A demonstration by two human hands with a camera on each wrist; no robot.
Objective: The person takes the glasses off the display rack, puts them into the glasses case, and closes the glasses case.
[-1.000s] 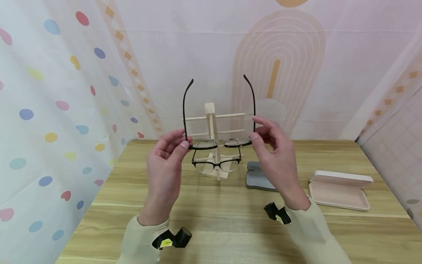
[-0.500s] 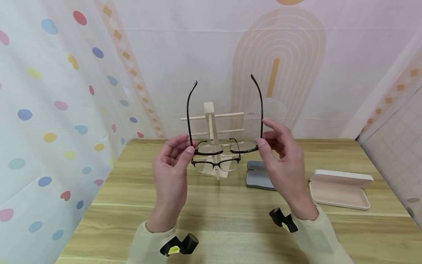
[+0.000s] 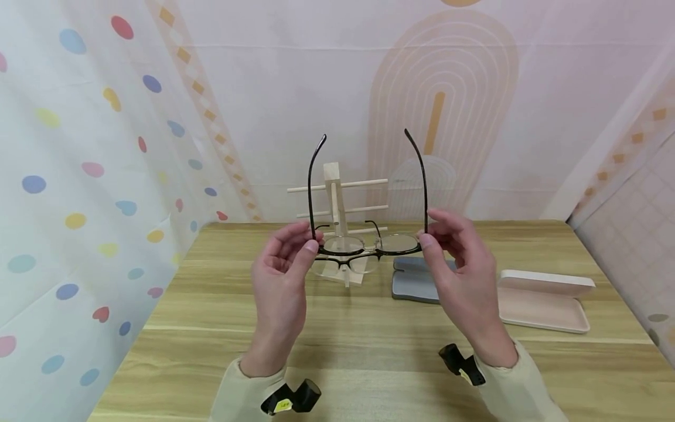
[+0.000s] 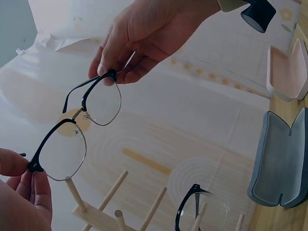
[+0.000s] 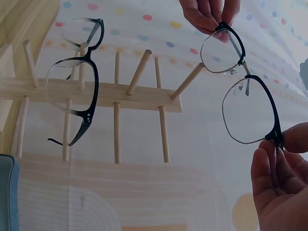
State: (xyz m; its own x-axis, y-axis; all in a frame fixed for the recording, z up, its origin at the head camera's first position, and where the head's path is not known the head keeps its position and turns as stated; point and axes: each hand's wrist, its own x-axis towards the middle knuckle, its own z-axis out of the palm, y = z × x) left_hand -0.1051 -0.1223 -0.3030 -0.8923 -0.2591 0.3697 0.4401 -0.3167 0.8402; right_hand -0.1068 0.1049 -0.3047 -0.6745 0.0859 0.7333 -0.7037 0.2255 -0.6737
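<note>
Both hands hold one pair of glasses with black brow-line rims and thin metal lower rims (image 3: 344,252), its temples unfolded and pointing away. My left hand (image 3: 282,287) pinches the left hinge corner between thumb and fingers. At the right hinge corner, my right hand (image 3: 461,281) does the same. Beyond the held pair stands a wooden glasses rack (image 3: 332,171) with several dowel pegs. A second pair of black-framed glasses (image 5: 94,91) hangs on a lower peg, partly covered by the held pair in the head view. In the right wrist view the held glasses (image 5: 275,110) are apart from the second pair.
On the wooden table (image 3: 369,375), an open grey glasses case (image 3: 416,286) lies right of the rack, partly behind my right hand. An open pale pink case (image 3: 543,310) lies farther right. A patterned curtain (image 3: 295,76) hangs behind the table.
Both hands have moved down and to the right with the held glasses, whose lenses now overlap the second pair in the head view. The rack and cases have not moved on the table.
</note>
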